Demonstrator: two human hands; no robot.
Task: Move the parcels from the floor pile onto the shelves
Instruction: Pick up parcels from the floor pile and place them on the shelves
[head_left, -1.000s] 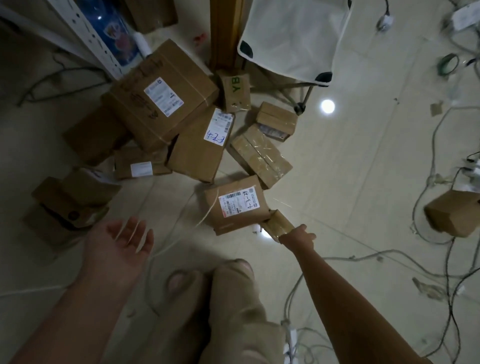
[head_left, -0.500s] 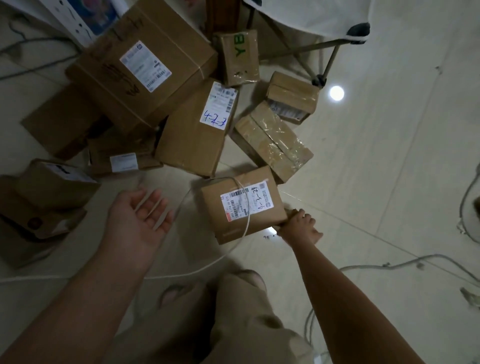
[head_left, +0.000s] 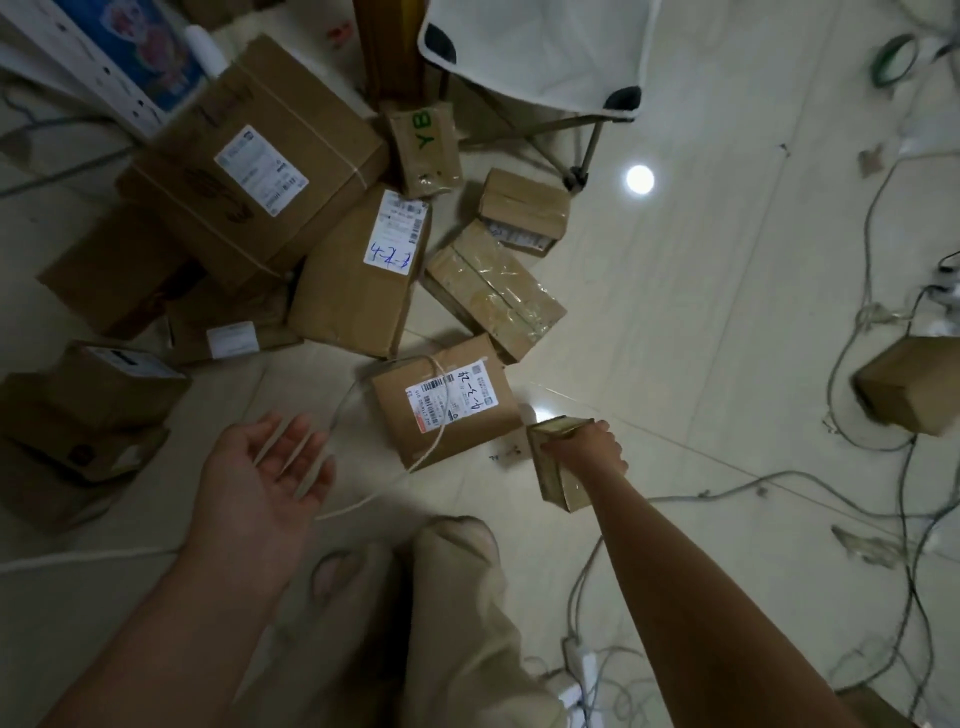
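Tipped up on end since a moment ago: small parcel (head_left: 558, 478), clasped at its top by right grip (head_left: 589, 449), fingers curled over, lower end toward the feet. Left grip (head_left: 265, 467) palm-up, fingers loosely spread, holding nothing. Just beyond, labelled parcel (head_left: 447, 400) on the floor (head_left: 701, 312), cord (head_left: 410, 470) looped across. Farther off, pile (head_left: 260, 171) beside folding chair (head_left: 540, 52).

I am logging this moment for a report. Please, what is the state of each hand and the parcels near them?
Small parcel: upright, gripped by right hand.
Left hand: open, palm up, empty.
Labelled parcel: on the floor, label up, white cord across it.
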